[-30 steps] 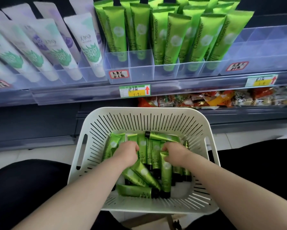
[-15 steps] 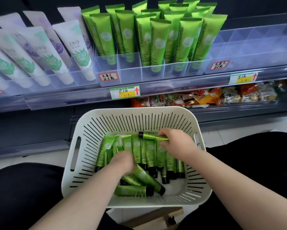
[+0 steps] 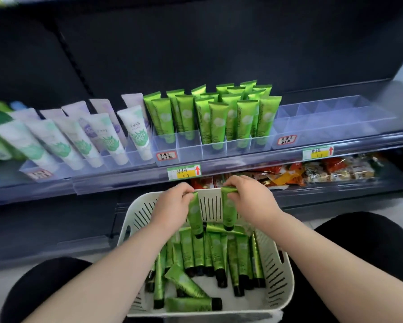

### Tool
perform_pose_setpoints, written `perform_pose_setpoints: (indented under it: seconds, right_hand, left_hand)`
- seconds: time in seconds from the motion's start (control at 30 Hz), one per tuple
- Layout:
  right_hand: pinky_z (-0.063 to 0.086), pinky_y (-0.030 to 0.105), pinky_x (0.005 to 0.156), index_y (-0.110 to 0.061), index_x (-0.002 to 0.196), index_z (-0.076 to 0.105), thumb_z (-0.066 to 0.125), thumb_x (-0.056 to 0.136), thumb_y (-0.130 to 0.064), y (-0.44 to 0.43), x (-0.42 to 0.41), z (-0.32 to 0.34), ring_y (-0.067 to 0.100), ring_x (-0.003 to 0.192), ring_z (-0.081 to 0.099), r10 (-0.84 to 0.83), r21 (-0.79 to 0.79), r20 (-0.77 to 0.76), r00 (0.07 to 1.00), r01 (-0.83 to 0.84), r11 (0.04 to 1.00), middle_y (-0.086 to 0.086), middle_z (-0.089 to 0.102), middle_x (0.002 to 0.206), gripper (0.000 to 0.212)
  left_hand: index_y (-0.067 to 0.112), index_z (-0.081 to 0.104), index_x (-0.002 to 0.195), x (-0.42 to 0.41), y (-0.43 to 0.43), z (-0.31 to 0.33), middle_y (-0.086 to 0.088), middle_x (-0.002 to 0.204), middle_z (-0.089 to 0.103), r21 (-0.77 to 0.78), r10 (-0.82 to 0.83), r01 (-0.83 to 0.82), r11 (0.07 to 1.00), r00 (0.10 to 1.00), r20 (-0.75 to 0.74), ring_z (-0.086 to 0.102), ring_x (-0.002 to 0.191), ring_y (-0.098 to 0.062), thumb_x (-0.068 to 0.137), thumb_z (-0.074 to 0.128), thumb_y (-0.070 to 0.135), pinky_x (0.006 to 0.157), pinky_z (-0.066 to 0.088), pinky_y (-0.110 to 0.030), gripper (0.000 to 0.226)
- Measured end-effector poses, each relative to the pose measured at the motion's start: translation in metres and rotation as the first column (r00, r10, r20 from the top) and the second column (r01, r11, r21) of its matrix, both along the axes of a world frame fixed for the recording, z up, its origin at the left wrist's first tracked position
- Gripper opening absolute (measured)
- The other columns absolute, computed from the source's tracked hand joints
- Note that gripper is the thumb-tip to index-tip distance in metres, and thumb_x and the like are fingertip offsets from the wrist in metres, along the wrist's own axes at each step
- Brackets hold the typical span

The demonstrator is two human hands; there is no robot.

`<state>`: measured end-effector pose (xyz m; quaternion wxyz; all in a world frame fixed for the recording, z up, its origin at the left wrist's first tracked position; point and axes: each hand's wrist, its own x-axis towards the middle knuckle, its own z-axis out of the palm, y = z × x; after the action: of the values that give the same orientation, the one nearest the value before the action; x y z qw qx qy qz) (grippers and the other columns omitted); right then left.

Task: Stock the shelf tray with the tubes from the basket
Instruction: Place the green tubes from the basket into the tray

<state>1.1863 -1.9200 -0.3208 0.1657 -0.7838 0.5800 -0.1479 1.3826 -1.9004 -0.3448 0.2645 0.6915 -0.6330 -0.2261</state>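
A person's left hand [image 3: 172, 203] pinches one green tube [image 3: 194, 215] and the right hand [image 3: 249, 199] another tube [image 3: 228, 212], each by its flat end, caps hanging above the white slotted basket [image 3: 286, 276], where loose tubes [image 3: 209, 252] lie. Behind, the clear shelf tray [image 3: 189, 151] holds upright stocked tubes [image 3: 215, 120] before a dark back panel [image 3: 196, 54]. White tubes [image 3: 107, 136] lean to its left, and snack packets [image 3: 312, 171] fill the shelf below.

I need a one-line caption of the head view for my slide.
Left hand holds one green tube, right hand another, caps down, over the white basket.
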Motion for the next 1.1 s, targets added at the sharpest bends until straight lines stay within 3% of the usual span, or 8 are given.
perform_pose_setpoints:
  seconds: [0.27,0.37,0.47,0.67,0.9,1.1]
  right_hand:
    - [0.045,0.038,0.084,-0.024,0.12,0.058,0.055,0.093,-0.018,-0.018,0.006,0.071,0.024,0.107,0.054,0.039,-0.264,0.032,0.999,-0.03,0.964,0.0,0.061,0.111,0.027]
    - [0.041,0.036,0.08,-0.024,0.121,0.058,0.054,0.094,-0.018,-0.027,0.01,0.089,0.024,0.104,0.054,0.041,-0.341,0.026,0.999,-0.03,0.94,0.0,0.061,0.109,0.028]
    - [0.037,0.034,0.077,-0.026,0.121,0.058,0.054,0.094,-0.018,-0.034,0.01,0.099,0.023,0.102,0.053,0.032,-0.4,0.021,0.999,-0.021,0.916,-0.001,0.063,0.111,0.029]
    - [0.036,0.035,0.082,-0.029,0.121,0.056,0.052,0.095,-0.017,-0.044,0.008,0.099,0.021,0.104,0.05,0.027,-0.371,-0.036,0.999,-0.038,0.928,-0.003,0.061,0.112,0.029]
    - [0.036,0.034,0.08,-0.029,0.12,0.057,0.053,0.094,-0.017,-0.055,0.005,0.095,0.02,0.102,0.05,0.035,-0.373,-0.022,0.999,-0.041,0.927,-0.004,0.061,0.108,0.028]
    - [0.036,0.032,0.076,-0.027,0.117,0.06,0.054,0.093,-0.016,-0.062,0.009,0.097,0.021,0.099,0.049,0.059,-0.411,-0.002,0.998,-0.055,0.91,-0.004,0.063,0.108,0.027]
  left_hand:
    - [0.02,0.068,0.102,0.004,-0.033,0.112,0.008,0.082,0.063,-0.368,0.057,-0.071,0.927,0.997,-0.047,0.06,0.078,-0.017,0.095,0.056,0.018,0.072,0.046,-0.028,0.014]
    - [0.022,0.068,0.103,0.007,-0.046,0.142,0.009,0.089,0.065,-0.45,0.121,-0.128,0.884,0.992,-0.045,0.06,0.087,-0.015,0.095,0.055,0.019,0.076,0.045,-0.027,0.016]
    - [0.021,0.068,0.1,0.006,-0.06,0.162,0.008,0.091,0.065,-0.5,0.159,-0.155,0.852,0.987,-0.033,0.055,0.085,-0.012,0.095,0.054,0.018,0.07,0.036,-0.024,0.015]
    - [0.022,0.068,0.101,0.001,-0.092,0.168,0.009,0.091,0.061,-0.47,0.202,-0.148,0.87,0.977,0.066,0.049,0.086,-0.011,0.097,0.053,0.018,0.071,0.029,-0.021,0.016]
    - [0.02,0.069,0.099,0.0,-0.122,0.158,0.002,0.096,0.065,-0.396,0.17,-0.097,0.913,0.973,0.154,0.054,0.088,-0.017,0.097,0.052,0.017,0.071,0.04,-0.03,0.017]
    - [0.017,0.069,0.105,0.004,-0.132,0.143,-0.005,0.107,0.067,-0.329,0.166,-0.088,0.94,0.962,0.215,0.058,0.101,-0.026,0.097,0.051,0.015,0.084,0.049,-0.039,0.02]
